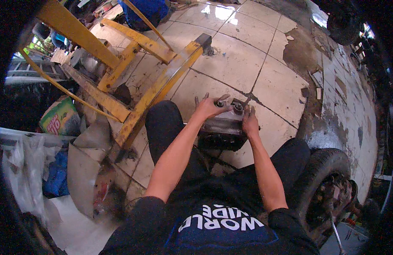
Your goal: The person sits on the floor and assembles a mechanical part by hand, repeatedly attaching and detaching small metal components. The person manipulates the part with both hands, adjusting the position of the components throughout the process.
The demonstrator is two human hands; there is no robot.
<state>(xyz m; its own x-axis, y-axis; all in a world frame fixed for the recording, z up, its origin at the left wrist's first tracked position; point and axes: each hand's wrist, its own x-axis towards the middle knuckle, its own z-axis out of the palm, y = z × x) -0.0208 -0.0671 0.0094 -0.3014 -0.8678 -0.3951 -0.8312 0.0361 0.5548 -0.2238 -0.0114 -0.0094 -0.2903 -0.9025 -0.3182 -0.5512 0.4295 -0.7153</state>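
Note:
Between my knees, low over the tiled floor, is a dark, greasy metal machine part [222, 126] with a boxy body. Two round fittings stick up at its far edge, and a ribbed black section shows at the near side; its exact kind I cannot make out. My left hand [210, 107] grips the far left corner around the left round fitting [219, 103], some fingers stretched beyond it. Along the right side, my right hand [250, 121] is closed on the part, close to the right fitting [238, 107]. The undersides of both hands are hidden.
A yellow steel frame [162, 85] stands on the floor to my left. At my right lies a tyred wheel [326, 178] beside a metal rod. Cardboard [88, 157] and plastic sheeting [26, 165] crowd the left; broken tiles [302, 51] lie at the far right.

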